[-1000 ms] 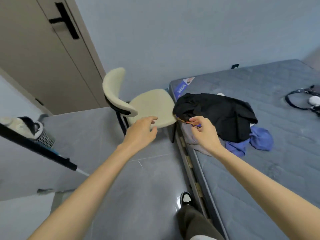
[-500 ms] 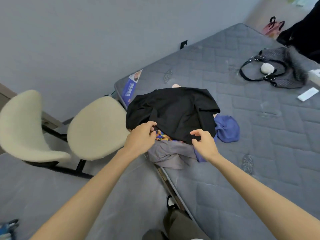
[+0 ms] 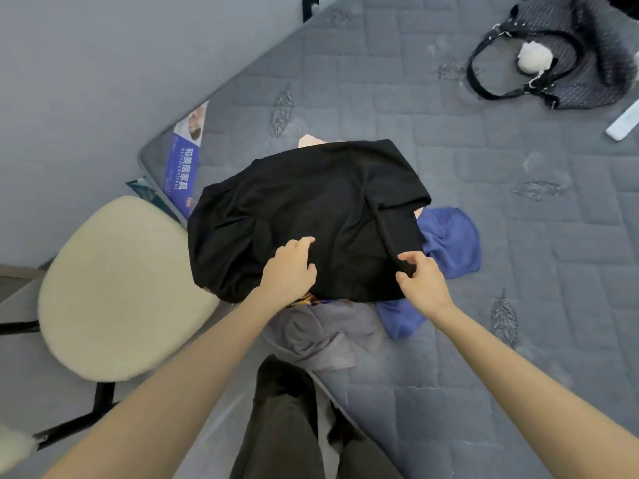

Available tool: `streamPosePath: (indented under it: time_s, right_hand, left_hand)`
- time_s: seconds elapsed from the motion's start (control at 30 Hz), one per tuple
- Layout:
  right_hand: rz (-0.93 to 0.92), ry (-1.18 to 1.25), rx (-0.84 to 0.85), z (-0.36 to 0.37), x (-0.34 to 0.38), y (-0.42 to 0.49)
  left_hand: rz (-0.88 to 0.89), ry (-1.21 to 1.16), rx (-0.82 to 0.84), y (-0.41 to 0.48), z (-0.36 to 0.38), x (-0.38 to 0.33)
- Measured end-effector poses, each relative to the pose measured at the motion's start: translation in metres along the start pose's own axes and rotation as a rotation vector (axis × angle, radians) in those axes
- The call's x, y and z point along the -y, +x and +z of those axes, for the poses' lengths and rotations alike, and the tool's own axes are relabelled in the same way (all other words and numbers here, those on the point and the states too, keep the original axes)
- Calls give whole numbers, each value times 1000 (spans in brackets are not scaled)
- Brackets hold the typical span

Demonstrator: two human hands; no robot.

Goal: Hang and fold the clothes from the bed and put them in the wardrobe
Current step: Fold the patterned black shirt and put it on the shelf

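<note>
- The black garment [image 3: 311, 209] tops a pile at the mattress [image 3: 518, 305] corner. It lies just ahead of both hands, with its long axis running left to right.
- The right hand [image 3: 420, 285] pinches the sleeve end at the near right edge.
- The left hand [image 3: 288, 267] rests on the near middle; I cannot tell whether its fingers grip cloth.
- The blue garment [image 3: 453, 240] and grey garment [image 3: 325, 333] beneath are mostly covered. No wardrobe is in view.
</note>
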State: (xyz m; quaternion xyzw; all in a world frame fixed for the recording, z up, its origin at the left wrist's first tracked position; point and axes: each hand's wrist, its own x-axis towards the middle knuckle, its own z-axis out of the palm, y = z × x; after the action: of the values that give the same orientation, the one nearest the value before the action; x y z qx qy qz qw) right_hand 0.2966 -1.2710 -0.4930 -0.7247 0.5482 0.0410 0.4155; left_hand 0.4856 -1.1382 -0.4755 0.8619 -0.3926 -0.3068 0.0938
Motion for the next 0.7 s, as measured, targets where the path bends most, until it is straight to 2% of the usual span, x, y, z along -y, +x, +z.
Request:
streamPosePath:
  time_s: [0.13,0.23,0.33,0.47,0.6,0.7]
  right_hand:
    - [20,-35,2,15,11,37]
    - [-84,-132,22,35,28,59]
    - [-242,-183,56,57,52,80]
    - [-381,-210,83,94,95,123]
    - [-486,-173,93,133,153,174]
    - [-491,-169,139,162,191,214]
  left_hand:
    - [34,61,86,53,23,4]
    - [-9,26,112,89,36,14]
    - [-119,-90,-20,120,40,27]
    - [-396,-413,-232,164,31,73]
    - [-576,-441,-419,194,14,133]
    - [-752,-442,-481,211,5,176]
